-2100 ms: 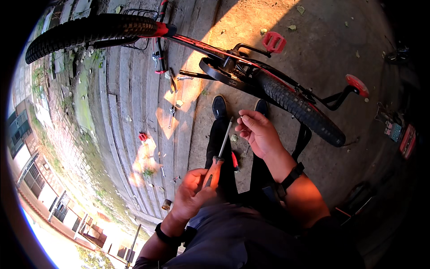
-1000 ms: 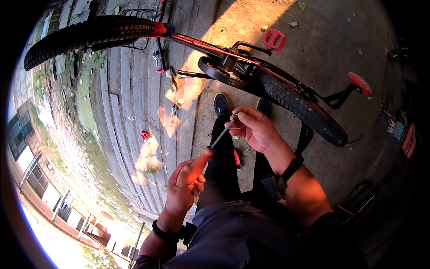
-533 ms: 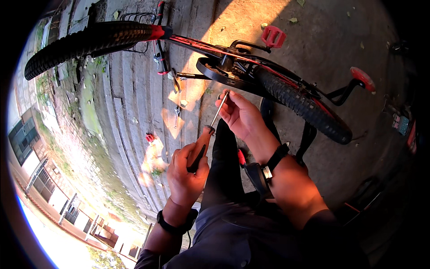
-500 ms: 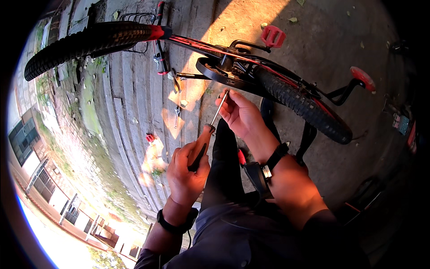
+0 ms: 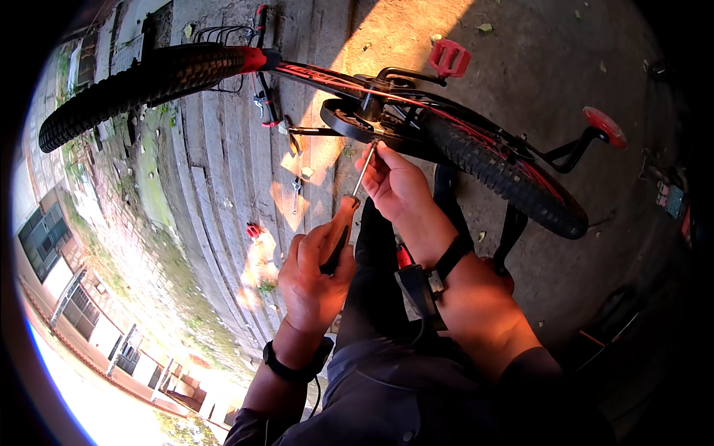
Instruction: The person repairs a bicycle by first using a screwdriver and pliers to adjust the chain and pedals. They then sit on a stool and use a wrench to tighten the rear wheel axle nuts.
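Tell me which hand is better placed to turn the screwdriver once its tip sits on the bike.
Left, probably. The left hand is wrapped around the handle of the screwdriver, while the right hand only pinches the thin shaft near the tip, steadying it by the bike.

A screwdriver (image 5: 348, 214) with an orange and black handle and a thin metal shaft slants up and to the right, its tip at the black chain guard (image 5: 349, 119) of a red and black bicycle (image 5: 416, 104) that lies on its side on the concrete.
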`<state>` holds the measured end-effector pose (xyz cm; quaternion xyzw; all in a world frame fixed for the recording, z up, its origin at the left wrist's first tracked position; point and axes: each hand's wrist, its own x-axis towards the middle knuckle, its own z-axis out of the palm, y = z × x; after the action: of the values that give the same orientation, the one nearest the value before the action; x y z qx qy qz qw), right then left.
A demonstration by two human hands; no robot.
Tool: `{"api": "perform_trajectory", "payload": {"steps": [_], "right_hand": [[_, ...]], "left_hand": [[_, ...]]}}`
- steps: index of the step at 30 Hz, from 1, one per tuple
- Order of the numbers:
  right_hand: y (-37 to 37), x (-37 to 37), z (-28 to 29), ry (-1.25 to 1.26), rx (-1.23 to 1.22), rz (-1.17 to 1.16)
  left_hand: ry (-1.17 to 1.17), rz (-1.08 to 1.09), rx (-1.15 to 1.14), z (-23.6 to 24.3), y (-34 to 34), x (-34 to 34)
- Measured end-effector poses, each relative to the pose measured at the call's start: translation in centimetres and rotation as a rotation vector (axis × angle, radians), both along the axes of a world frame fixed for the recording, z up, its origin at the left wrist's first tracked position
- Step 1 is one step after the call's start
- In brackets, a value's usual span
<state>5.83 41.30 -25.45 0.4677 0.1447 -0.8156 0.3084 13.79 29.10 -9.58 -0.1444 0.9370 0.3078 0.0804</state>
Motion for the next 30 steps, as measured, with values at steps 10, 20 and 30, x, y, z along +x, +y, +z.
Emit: {"api": "perform_trajectory", "payload": {"steps": [10, 20, 30], "right_hand": [[0.6, -0.8, 0.5, 0.000, 0.191, 0.226], [3.0, -3.3, 1.9, 1.265, 1.628, 0.933], [3.4, -4.1, 0.3, 1.389, 1.504, 1.030]], "left_hand": [[0.024, -0.050, -0.027, 0.9, 0.6, -1.8], [-0.023, -0.070, -0.057, 1.6, 1.1, -2.4], [0.031, -0.129, -0.056, 1.5, 1.4, -3.2]]}}
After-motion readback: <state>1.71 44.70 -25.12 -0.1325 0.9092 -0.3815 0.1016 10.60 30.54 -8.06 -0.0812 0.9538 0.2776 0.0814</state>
